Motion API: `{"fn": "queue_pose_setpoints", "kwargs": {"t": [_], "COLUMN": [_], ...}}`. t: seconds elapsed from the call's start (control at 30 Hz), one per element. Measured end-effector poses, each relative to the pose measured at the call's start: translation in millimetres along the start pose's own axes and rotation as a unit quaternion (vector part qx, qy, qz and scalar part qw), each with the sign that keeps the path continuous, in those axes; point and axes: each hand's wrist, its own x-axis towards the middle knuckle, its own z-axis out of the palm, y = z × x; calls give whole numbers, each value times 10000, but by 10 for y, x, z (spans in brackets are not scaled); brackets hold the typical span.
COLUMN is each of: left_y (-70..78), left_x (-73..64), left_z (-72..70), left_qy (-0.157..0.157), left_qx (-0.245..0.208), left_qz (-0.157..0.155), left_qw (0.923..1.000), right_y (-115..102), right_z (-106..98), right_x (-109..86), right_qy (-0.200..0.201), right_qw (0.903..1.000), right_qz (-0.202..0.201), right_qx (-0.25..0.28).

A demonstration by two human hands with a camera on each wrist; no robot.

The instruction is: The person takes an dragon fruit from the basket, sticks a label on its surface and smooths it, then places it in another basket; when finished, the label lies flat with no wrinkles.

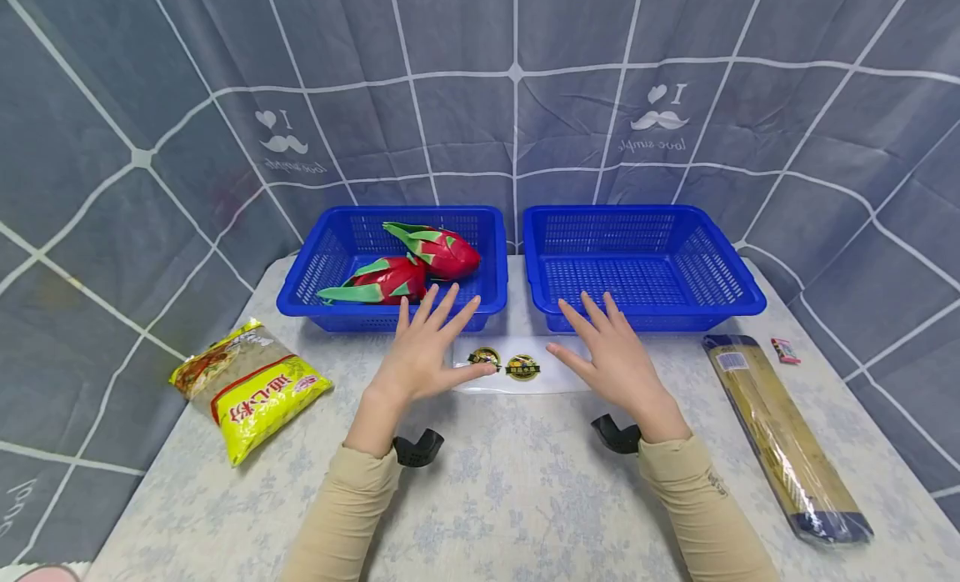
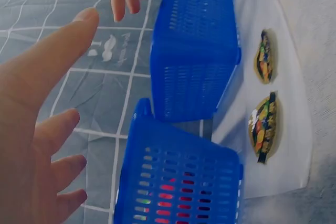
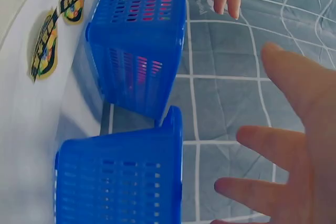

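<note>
My left hand (image 1: 422, 354) is held with its fingers spread in front of the left blue basket (image 1: 390, 319), holding nothing. Inside that basket lie two red dragon fruits, one (image 1: 450, 253) behind the other (image 1: 401, 278), both with green leaf tips. My right hand (image 1: 617, 358), fingers also spread, is before the right blue basket (image 1: 645, 322) and holds nothing. No item shows in that basket. Between the hands a clear plastic bag (image 1: 555, 380) with two round gold-and-black labels lies flat. In the left wrist view, the spread left hand (image 2: 37, 114) is apart from both baskets.
To the left lies a yellow printed food packet (image 1: 258, 390). A long plastic-wrapped pack (image 1: 783, 436) with dark ends lies on the right, a small pink packet (image 1: 785, 350) by its top. A grey checked curtain (image 1: 480, 132) hangs behind the patterned tabletop (image 1: 517, 499).
</note>
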Motion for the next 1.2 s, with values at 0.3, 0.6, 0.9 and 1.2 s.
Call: {"fn": "queue_pose_setpoints", "kwargs": {"t": [0.3,0.6,0.9,1.2], "left_y": [-182,-469,-724,-952], "left_x": [45,238,494,752], "left_z": [-3,-39,-357,-456], "left_qy": [1042,2554,1573,1018], "left_qx": [-2044,-4861,-4877,-4048], "left_qz": [-42,-1076,-2379,-2577], "left_qw": [9733,8288,8251,8714], "right_y": [-103,-208,-358,-468], "right_z": [42,237,550,712], "right_x": [6,80,287,542], "right_qy": [862,680,9,216], "right_qw": [9869,9281,8647,8450], "right_qz": [-17,122,553,794], "right_qx": [1363,3659,4992,5283]}}
